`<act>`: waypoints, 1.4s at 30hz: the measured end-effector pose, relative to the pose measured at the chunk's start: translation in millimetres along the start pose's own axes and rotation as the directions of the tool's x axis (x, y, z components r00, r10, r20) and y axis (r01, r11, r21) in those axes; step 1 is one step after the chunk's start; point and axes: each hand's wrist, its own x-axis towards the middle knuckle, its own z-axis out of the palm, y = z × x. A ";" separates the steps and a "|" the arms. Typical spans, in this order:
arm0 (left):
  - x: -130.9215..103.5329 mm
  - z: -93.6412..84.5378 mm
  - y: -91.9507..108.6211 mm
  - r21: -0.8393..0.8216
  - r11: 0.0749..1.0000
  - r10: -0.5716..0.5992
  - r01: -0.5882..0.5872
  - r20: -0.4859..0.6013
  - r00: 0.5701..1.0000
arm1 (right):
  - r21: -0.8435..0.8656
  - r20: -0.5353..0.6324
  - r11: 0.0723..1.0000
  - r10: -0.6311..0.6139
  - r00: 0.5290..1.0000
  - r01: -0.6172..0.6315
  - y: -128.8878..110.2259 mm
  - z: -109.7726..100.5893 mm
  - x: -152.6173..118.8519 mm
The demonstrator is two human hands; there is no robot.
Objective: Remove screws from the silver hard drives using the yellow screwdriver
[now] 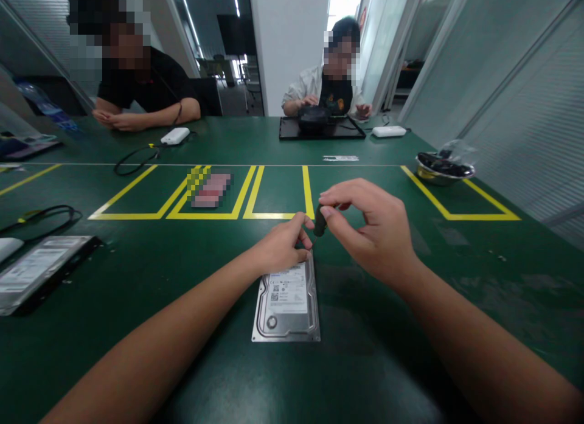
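Note:
A silver hard drive (287, 302) with a white label lies flat on the green table (205, 363). Over its far end rests my left hand (285, 244), fingers curled near the far right corner; whether they grip anything there is hidden. My right hand (371, 229) pinches the dark handle of a small screwdriver (320, 222) between thumb and fingers. The screwdriver's thin shaft slants down to the drive's far right corner, beside my left fingertips. Exactly what its tip touches is too small to tell.
Yellow tape (205, 216) marks areas across the table. Another drive (41, 269) lies at the left, near a black cable (55, 210). A metal bowl (444, 173) of dark items stands at the right. Two people sit opposite, one behind a black tray (287, 132).

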 end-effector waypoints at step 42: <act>2.2 1.0 6.9 -0.281 0.925 -0.264 0.257 0.013 0.964 | 0.026 0.035 0.998 0.058 0.998 -0.059 2.8 -0.8 0.9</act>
